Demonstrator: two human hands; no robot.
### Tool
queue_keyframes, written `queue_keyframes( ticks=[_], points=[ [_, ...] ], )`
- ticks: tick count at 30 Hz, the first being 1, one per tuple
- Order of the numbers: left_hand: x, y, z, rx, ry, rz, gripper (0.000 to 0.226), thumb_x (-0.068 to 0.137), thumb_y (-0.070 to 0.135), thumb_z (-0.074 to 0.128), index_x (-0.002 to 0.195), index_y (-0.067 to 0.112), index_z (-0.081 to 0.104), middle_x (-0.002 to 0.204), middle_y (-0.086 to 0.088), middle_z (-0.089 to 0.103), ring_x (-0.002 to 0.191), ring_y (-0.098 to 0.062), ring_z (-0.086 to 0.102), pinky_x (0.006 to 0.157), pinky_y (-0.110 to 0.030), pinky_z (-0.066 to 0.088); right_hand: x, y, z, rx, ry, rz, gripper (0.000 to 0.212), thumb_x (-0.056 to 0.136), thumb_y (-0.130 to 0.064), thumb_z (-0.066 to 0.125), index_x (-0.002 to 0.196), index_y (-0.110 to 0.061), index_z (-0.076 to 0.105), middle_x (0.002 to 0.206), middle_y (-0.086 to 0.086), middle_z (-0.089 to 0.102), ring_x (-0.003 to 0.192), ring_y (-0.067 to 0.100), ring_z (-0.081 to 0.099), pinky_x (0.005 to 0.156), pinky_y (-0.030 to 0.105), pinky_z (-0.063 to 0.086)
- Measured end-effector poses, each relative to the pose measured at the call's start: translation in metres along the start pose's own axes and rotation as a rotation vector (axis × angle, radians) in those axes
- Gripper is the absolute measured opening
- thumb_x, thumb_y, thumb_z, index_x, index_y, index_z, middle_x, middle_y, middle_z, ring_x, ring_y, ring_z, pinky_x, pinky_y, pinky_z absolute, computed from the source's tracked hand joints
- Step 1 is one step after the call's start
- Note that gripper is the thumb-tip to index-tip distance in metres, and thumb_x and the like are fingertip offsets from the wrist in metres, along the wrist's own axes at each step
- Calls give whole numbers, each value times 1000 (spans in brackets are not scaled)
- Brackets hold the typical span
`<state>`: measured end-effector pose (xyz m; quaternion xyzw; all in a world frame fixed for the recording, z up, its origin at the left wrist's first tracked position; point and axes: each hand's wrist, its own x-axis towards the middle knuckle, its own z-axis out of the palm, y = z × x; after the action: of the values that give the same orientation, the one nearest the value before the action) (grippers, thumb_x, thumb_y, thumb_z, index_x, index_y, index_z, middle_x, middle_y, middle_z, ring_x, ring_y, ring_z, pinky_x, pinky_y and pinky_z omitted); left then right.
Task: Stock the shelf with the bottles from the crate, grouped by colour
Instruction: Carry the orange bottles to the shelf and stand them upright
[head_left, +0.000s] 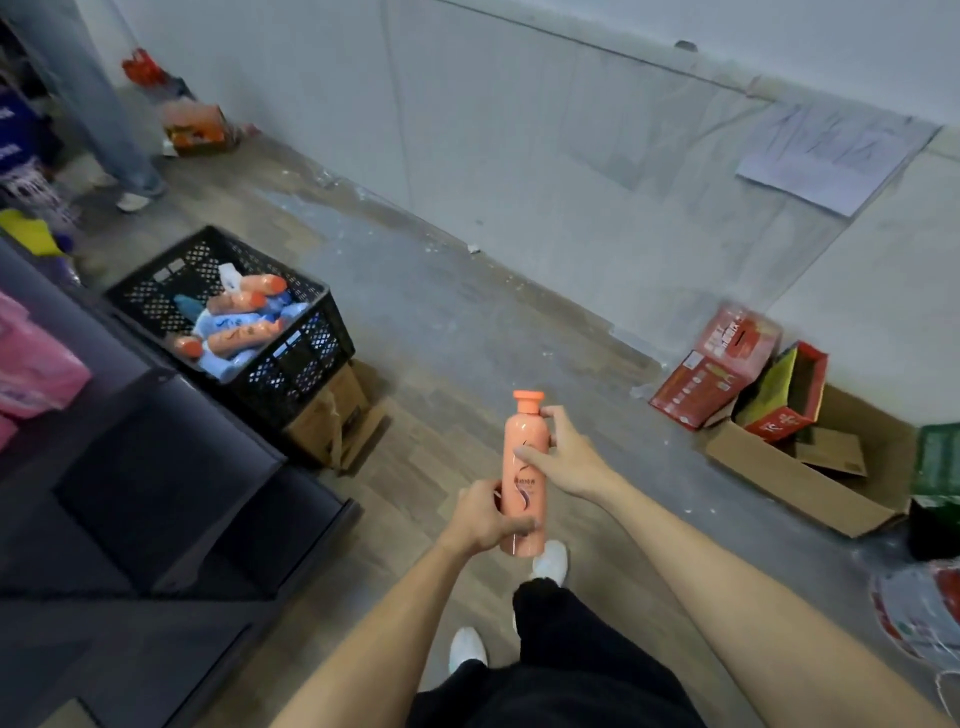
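Head view: orange bottle (524, 483) upright in mid-air over wood-pattern floor (415, 467), cap up. Left hand (485, 514) curled round its lower body; right hand (566, 457) grips the upper part, thumb across the front, fingers behind near the shoulder. Black crate (291, 374) sits to the left on a cardboard box (332, 421), with orange and blue bottles (234, 327) lying jumbled inside. Dark shelf (156, 483) at left edge, just beside crate. Red cartons (722, 364) by the wall, right.
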<state>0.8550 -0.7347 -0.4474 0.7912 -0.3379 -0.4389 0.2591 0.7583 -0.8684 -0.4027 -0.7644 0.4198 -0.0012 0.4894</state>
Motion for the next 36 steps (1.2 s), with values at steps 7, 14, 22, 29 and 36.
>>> queue_keyframes(
  ticks=[7,14,22,29,36],
  points=[
    [130,48,-64,12,105,-56,36,66,39,82,96,25,67,85,8,71,79,-10,67,73,-27,57,156,-38,-47,-32,-58,-97,52,86,-34,73,128,-24,43,108,-3,66,99,18,63,92,35,49],
    [231,112,-141,17,267,-120,43,65,49,82,99,26,68,86,11,68,81,-8,65,72,-22,49,302,-99,-104,-63,-155,-178,56,83,-44,72,129,-30,41,114,1,68,108,22,63,96,41,49],
    [319,127,-212,-118,335,-187,44,66,45,83,101,26,65,93,11,68,83,-6,64,74,-20,52,424,-162,-115,-126,-279,-276,54,87,-33,73,130,-23,42,111,5,67,102,22,64,91,36,51],
    [431,122,-306,-151,366,-149,40,66,41,83,100,24,68,94,6,72,88,-10,67,78,-22,51,551,-234,-111,-216,-279,-293,53,88,-34,71,131,-24,40,106,0,64,103,23,65,93,39,50],
    [516,117,-431,-185,374,-134,47,67,44,83,105,20,70,91,6,70,84,-9,63,74,-21,48,666,-331,-99,-238,-254,-317,53,88,-32,71,130,-21,41,107,3,65,103,25,65,94,43,50]
  ],
)
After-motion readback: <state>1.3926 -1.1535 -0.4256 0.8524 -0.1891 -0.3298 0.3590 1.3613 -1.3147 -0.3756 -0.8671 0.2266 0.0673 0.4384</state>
